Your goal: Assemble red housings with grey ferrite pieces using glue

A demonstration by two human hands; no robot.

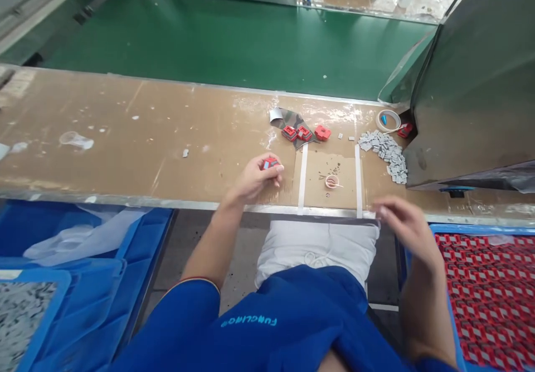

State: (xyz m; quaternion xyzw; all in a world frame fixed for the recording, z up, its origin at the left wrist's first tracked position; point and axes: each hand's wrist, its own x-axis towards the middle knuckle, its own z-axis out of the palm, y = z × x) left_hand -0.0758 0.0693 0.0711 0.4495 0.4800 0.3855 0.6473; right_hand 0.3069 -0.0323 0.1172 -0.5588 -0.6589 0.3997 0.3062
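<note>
Here's your left hand (256, 179), just left of centre in the frame, fingers closed round a red piece (271, 162) with a pale patch facing up, held over the brown bench (200, 121). Your right hand (406, 224) is out at centre right, by the bench's near edge, fingers bent and thumb close to them; whether anything sits between those fingertips, you can't tell from here.

Above and right of your left hand, a camouflage-patterned strip (293, 120) lies on the bench, two red blocks (304, 133) resting on it and a third red block (322, 133) at its right end. Down from there, between two white tape strips (303, 177), there's a small pale ring (332, 182) with dark specks scattered just above it.

Over at right of centre, a heap of small grey pieces (387, 150) spreads below a tape roll (379, 119), a blue object (384, 120) inside the roll. Lower right, a blue crate (450, 310) shows rows of red parts (493, 299), and across the top runs the green belt (251, 48).
</note>
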